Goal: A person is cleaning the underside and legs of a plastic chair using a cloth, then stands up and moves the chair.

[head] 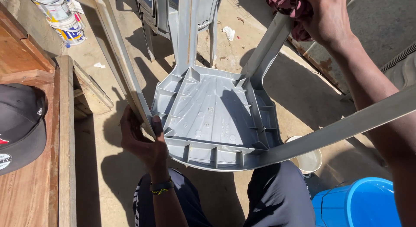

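Far left: black cap (19,123) lies on a wooden surface (39,183), brim toward the camera. Top left: stacked white paint buckets (60,16) on the concrete floor (108,166).

Centre: grey plastic chair (212,118) is turned upside down, underside of the seat facing up at the camera, ribbed and sunlit. Seat rests across the person's lap, on dark trousers (277,196). All four legs stick up and fan outward: near-left leg (121,62) runs up-left, far-left leg (186,32) runs nearly straight up the frame, far-right leg (268,45) leans up-right, near-right leg (355,123) runs long toward the right edge, close to the lens. Chair's backrest end points away from the person, toward the top of the frame.

Left hand (143,138) is wrapped shut around the base of the near-left leg, where it meets the seat, thumb on the near side. Dark wristband (161,186) on that wrist.

Right hand (323,16) is up top right, clenched on a maroon rag (292,10) pressed against the upper part of the far-right leg. Hands well apart, one on each side of the chair.

Below right: white bowl (310,160) on the floor just beneath the near-right leg, partly hidden. Bottom right corner: blue plastic bucket (364,203), rim cut off by the frame edge. Top centre: another grey chair (160,14) stands behind.
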